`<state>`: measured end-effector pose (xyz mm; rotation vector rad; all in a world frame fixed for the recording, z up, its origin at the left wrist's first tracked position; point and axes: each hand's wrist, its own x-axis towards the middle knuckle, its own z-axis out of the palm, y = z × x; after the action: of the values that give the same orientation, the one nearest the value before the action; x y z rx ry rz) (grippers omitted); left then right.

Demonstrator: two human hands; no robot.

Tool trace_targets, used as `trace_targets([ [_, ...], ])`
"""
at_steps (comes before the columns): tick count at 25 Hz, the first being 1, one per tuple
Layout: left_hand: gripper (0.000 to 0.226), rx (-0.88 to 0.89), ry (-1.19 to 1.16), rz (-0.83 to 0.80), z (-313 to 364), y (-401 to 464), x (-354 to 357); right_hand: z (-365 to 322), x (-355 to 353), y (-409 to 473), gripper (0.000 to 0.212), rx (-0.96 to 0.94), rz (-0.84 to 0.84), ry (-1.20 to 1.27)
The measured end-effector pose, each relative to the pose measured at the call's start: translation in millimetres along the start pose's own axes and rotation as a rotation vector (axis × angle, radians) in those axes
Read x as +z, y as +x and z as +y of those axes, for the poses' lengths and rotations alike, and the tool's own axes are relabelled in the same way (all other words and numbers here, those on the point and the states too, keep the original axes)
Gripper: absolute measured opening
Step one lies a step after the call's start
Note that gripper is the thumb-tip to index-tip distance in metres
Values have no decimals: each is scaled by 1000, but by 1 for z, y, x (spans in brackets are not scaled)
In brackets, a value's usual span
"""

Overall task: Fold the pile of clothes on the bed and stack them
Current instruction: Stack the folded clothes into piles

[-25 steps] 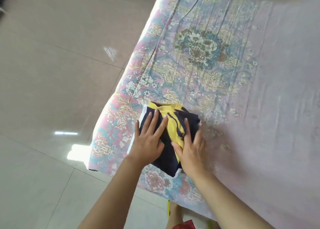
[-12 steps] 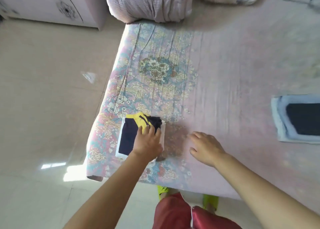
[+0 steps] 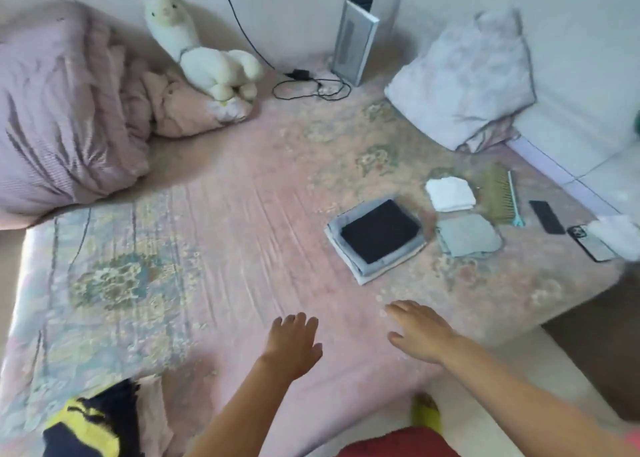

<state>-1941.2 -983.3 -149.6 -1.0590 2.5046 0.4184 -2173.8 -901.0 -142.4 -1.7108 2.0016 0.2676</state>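
You will find nothing to read here: no text, label, brand, number or sign is legible on any surface in view, the picture being soft and blurred throughout.

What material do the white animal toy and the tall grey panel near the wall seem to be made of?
The white animal toy looks like soft plush: a fuzzy, matte surface with rounded, stuffed shapes. The tall grey panel seems to be metal or hard plastic: flat faces, straight sharp edges and a dull silver sheen. The frame is too blurred to decide which.
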Motion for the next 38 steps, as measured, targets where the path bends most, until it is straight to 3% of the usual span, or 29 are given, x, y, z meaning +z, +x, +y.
trace_targets([
  [5,50,18,-13,-12,156,128,-56,164,-46,17,53,-54,-10,-68],
  [9,49,70,-37,5,235,185,-86,256,-74,16,50,-59,-29,-86],
  [16,47,89,67,-16,256,287,-105,342,-84,64,54,-16,-38,-68],
  [20,47,99,73,-87,288,359,-80,407,-63,112,61,-35,-137,-40],
  [26,72,46,146,-125,367,534,-19,554,-20,237,63,14,-139,-164],
  [30,76,-82,43,-144,391,638,24,614,12,315,72,10,-148,-137],
  [35,103,-225,-9,-226,376,697,55,645,48,380,97,45,-193,82],
  [38,97,-276,-292,-205,371,707,49,642,49,387,97,97,-197,310],
])
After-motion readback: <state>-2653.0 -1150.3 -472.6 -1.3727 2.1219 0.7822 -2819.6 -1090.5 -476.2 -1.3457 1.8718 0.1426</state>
